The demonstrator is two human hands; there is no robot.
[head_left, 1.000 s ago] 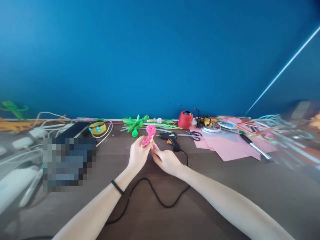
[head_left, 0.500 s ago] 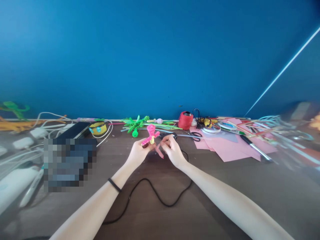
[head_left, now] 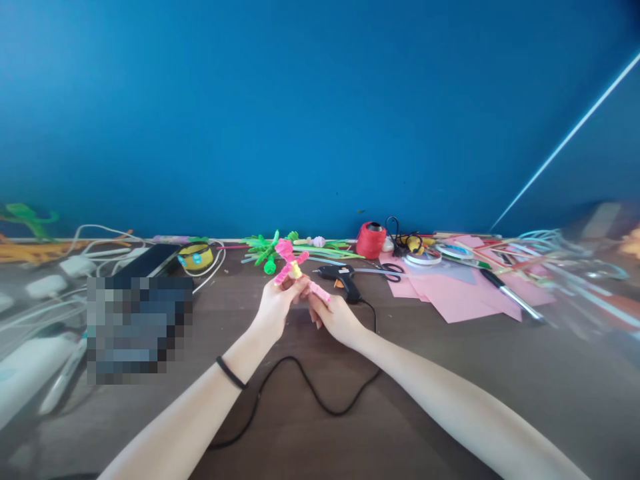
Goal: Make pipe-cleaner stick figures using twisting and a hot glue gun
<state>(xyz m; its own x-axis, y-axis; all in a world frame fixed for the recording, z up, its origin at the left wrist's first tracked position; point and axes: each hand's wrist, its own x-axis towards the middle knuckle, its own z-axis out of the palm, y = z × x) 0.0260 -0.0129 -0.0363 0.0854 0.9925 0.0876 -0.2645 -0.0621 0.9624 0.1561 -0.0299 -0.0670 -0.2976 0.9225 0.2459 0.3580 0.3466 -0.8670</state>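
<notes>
A pink pipe-cleaner flower [head_left: 285, 252] with a yellow centre is held over the middle of the dark table. My left hand [head_left: 274, 308] pinches it from below, thumb near the yellow part. One pink petal or arm stretches right towards my right hand [head_left: 337, 320], whose curled fingers meet it beside the left fingertips. Part of the right fingers is hidden beneath the piece. Just beyond the right hand lies a black glue gun [head_left: 353, 285] with a clear glue stick in its back.
Green pipe cleaners [head_left: 267, 253] lie along the wall beside a red spool of twine [head_left: 371, 240]. Scissors [head_left: 393, 269], pink paper [head_left: 463, 303] and a black-and-silver knife-like tool [head_left: 513, 297] are at right. A black cord [head_left: 320, 403] snakes across the front. Chargers and white cables [head_left: 47, 287] crowd the left.
The pink flower has tilted left, with its lower arm now pointing right. My right hand has moved down and left against it, uncovering the glue gun.
</notes>
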